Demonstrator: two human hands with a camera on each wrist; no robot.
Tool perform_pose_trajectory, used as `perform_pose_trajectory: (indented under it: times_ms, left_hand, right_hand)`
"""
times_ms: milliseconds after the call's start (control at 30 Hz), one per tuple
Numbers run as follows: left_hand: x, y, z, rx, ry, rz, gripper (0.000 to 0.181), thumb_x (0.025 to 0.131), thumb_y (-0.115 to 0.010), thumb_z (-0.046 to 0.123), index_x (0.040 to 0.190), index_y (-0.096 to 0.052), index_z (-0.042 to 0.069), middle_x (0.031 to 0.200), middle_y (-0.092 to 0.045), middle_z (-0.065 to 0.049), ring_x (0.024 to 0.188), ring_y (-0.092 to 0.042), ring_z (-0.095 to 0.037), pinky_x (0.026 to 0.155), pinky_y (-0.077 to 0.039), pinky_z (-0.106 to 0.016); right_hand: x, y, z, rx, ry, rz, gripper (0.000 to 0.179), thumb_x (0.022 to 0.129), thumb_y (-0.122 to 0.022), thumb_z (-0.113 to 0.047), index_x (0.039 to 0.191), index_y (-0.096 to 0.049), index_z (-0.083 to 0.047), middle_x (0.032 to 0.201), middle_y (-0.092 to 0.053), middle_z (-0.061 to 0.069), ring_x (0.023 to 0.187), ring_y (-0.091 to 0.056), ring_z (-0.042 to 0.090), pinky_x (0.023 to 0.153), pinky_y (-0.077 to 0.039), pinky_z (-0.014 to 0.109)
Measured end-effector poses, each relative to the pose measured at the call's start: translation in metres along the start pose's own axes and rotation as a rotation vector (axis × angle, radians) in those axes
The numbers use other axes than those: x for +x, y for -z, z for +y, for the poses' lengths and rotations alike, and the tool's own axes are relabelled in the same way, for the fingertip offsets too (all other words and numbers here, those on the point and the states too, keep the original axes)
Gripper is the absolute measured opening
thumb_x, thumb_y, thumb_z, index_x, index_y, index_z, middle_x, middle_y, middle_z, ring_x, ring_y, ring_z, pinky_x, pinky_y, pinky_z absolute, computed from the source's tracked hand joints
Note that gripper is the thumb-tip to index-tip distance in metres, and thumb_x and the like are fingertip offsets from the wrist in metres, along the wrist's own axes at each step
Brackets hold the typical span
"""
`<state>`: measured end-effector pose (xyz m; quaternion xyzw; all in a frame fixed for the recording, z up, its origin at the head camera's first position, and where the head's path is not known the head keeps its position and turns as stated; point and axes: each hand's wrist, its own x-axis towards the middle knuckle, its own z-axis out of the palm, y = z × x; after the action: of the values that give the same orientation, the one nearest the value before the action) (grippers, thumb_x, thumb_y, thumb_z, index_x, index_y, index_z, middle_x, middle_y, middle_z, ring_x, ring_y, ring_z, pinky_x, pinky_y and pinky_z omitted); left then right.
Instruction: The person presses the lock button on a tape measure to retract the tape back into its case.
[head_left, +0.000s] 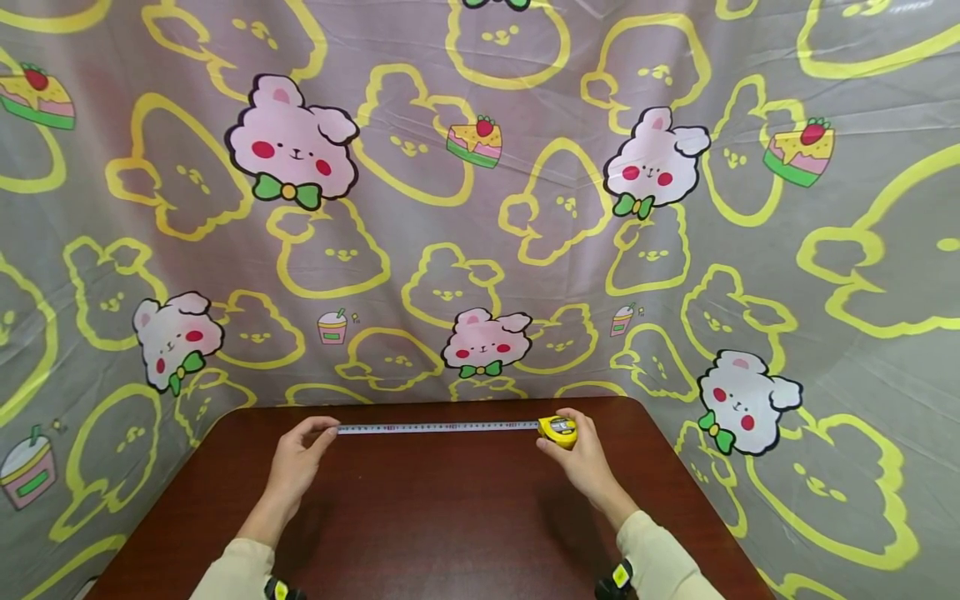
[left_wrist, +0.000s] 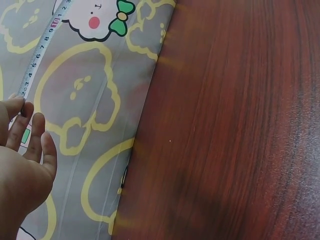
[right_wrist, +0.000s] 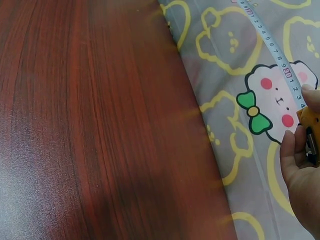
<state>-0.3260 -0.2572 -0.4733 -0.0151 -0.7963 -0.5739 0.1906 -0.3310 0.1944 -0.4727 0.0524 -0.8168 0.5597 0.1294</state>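
A yellow tape measure (head_left: 558, 430) is gripped in my right hand (head_left: 588, 467), its case between thumb and fingers. From it a white blade (head_left: 442, 428) runs straight to the left, numbers showing along it. My left hand (head_left: 294, 467) pinches the blade's free end between thumb and index finger. In the left wrist view the other fingers of that hand (left_wrist: 30, 165) are spread loosely apart from the blade (left_wrist: 37, 60). The right wrist view shows the blade (right_wrist: 272, 47) coming out of the yellow case (right_wrist: 311, 125), which is partly cut off by the frame edge.
Beneath the hands lies a dark red-brown wooden table (head_left: 450, 517) with rounded far corners. Behind and around it hangs a grey curtain (head_left: 525, 275) printed with yellow outlines and white and pink cartoon animals. Black wrist straps (head_left: 615, 581) sit at the sleeves.
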Motion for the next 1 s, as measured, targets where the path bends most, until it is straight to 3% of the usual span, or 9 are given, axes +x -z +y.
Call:
perform_pose_trajectory:
  times_ms: [300, 733, 1000]
  left_hand:
    - [-0.002, -0.004, 0.001, 0.005, -0.014, -0.004, 0.021, 0.104, -0.066, 0.016, 0.117, -0.070, 0.000, 0.108, -0.069, -0.010, 0.094, -0.058, -0.014, 0.077, -0.045, -0.024]
    - [-0.003, -0.011, 0.007, -0.022, -0.002, -0.024, 0.025, 0.105, -0.065, 0.016, 0.120, -0.068, -0.002, 0.113, -0.067, -0.016, 0.095, -0.057, -0.016, 0.078, -0.044, -0.024]
    - [-0.002, -0.015, 0.004, -0.020, 0.003, -0.025, 0.021, 0.104, -0.065, 0.015, 0.119, -0.069, 0.000, 0.111, -0.068, -0.011, 0.096, -0.058, -0.016, 0.079, -0.045, -0.026]
  right_hand:
    - [0.001, -0.003, -0.001, 0.018, -0.002, -0.011, 0.063, 0.089, -0.084, -0.014, 0.139, -0.049, -0.005, 0.138, -0.042, 0.019, 0.116, -0.052, 0.034, 0.090, -0.047, 0.023]
    - [0.000, -0.008, -0.003, 0.020, -0.010, -0.003, 0.064, 0.088, -0.085, -0.013, 0.140, -0.049, -0.004, 0.136, -0.043, 0.018, 0.116, -0.052, 0.034, 0.090, -0.047, 0.023]
    - [0.000, -0.012, -0.002, 0.032, -0.012, -0.006, 0.064, 0.088, -0.085, -0.014, 0.140, -0.049, -0.004, 0.135, -0.043, 0.018, 0.115, -0.053, 0.034, 0.091, -0.048, 0.025]
